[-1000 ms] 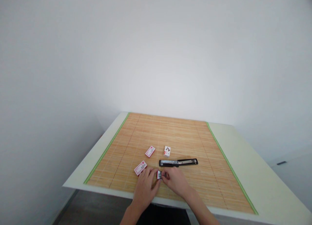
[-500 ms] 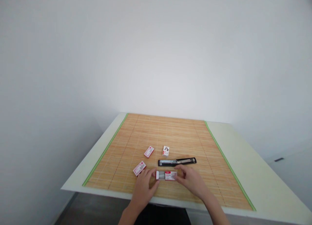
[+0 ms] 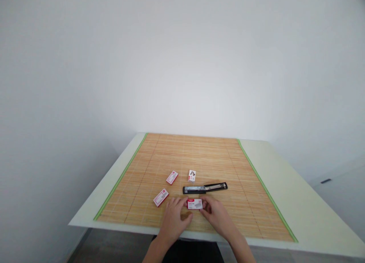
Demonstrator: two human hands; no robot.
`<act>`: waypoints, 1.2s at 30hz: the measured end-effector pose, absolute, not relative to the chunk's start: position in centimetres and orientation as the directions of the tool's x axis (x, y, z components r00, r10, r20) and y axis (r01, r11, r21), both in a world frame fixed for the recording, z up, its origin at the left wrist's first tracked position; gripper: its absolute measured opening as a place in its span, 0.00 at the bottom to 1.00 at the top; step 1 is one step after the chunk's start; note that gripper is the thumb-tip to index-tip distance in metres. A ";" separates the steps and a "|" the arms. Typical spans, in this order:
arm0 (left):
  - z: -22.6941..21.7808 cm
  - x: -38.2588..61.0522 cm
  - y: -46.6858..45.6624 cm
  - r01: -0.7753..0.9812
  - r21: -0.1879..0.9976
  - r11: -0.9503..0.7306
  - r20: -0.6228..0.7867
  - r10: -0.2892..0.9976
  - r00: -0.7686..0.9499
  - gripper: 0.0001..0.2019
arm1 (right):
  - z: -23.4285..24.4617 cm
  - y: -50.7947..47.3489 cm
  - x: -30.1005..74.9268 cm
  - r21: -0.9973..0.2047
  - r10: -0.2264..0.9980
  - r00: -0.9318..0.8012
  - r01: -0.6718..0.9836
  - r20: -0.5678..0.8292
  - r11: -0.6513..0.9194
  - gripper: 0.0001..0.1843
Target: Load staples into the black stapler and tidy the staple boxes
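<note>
A small red-and-white staple box (image 3: 194, 204) lies closed between my hands near the front of the mat. My left hand (image 3: 174, 219) has its fingertips pressed to the left end of the box, with the thumb lower down in front. At the right end, my right hand (image 3: 216, 215) grips the box with thumb and fingers. Just beyond them lies a black stapler (image 3: 204, 188), folded open flat. Left of my left hand is a second staple box (image 3: 161, 197). Another similar box (image 3: 172, 177) and a smaller white box (image 3: 192, 176) lie farther back.
A bamboo mat (image 3: 194, 152) with green edging covers the middle of the white table (image 3: 288, 194). White walls stand behind and to the left of the table. The table's front edge runs close to my body.
The box between my hands was slid part-way open, with its tray and staples showing on the left. Now it is closed, and my hands are nearer each other.
</note>
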State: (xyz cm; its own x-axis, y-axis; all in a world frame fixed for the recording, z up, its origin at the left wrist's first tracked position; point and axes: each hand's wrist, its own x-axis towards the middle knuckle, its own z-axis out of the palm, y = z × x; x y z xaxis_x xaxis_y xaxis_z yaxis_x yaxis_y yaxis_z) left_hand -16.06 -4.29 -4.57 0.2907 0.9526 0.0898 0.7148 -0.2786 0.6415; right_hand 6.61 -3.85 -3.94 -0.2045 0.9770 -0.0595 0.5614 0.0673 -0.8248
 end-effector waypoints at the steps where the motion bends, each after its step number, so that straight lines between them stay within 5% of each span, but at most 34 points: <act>1: -4.6 -16.1 -4.4 0.709 0.646 -0.282 0.100 0.952 0.288 0.27 | -4.1 -4.0 6.5 -0.833 0.978 -0.200 0.549 -0.057 0.064 0.19; 5: -4.5 -16.0 -4.5 0.732 0.627 -0.268 0.128 0.962 0.242 0.28 | -4.6 -4.6 8.1 -0.873 0.987 -0.144 0.488 -0.078 0.002 0.22; 8: -4.3 -15.6 -4.5 0.778 0.575 -0.253 0.139 0.967 0.212 0.27 | -5.1 -5.1 11.5 -0.879 0.996 0.053 0.469 -0.067 -0.084 0.20; 11: -4.4 -15.3 -4.4 0.795 0.551 -0.253 0.159 0.967 0.198 0.26 | -5.4 -5.0 14.5 -0.922 0.968 0.219 0.337 -0.120 -0.190 0.31; 14: -4.6 -15.1 -4.5 0.804 0.536 -0.257 0.178 0.965 0.190 0.26 | -4.9 -3.9 15.4 -0.965 0.967 0.164 0.147 -0.194 -0.218 0.44; 16: -4.7 -15.1 -4.5 0.810 0.526 -0.261 0.185 0.964 0.190 0.26 | -4.0 -2.6 15.1 -0.978 0.980 0.098 0.102 -0.174 -0.183 0.43; 21: -4.7 -15.2 -4.7 0.803 0.536 -0.260 0.191 0.964 0.185 0.26 | -0.5 0.4 12.8 -0.965 0.998 -0.058 0.260 -0.001 0.014 0.27; 26: -3.9 -15.1 -4.8 0.789 0.564 -0.242 0.166 0.970 0.179 0.25 | 1.6 1.6 7.8 -0.817 0.954 -0.252 0.508 0.161 0.272 0.15; 30: -3.8 -15.1 -4.9 0.790 0.565 -0.236 0.154 0.971 0.180 0.25 | 0.7 1.9 4.2 -0.732 0.952 -0.277 0.622 0.128 0.279 0.16; 36: -4.1 -14.8 -5.2 0.770 0.591 -0.240 0.163 0.971 0.177 0.28 | -0.9 1.6 4.8 -0.758 0.959 -0.247 0.597 0.140 0.265 0.19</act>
State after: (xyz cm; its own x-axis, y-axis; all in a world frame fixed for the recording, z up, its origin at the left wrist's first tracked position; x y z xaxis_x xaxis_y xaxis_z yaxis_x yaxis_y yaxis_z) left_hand -14.82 -5.24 -4.10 0.1767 0.9706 0.1632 0.7701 -0.2396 0.5912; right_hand 4.78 1.59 -0.88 -0.2471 0.9588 0.1403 0.5966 0.2646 -0.7577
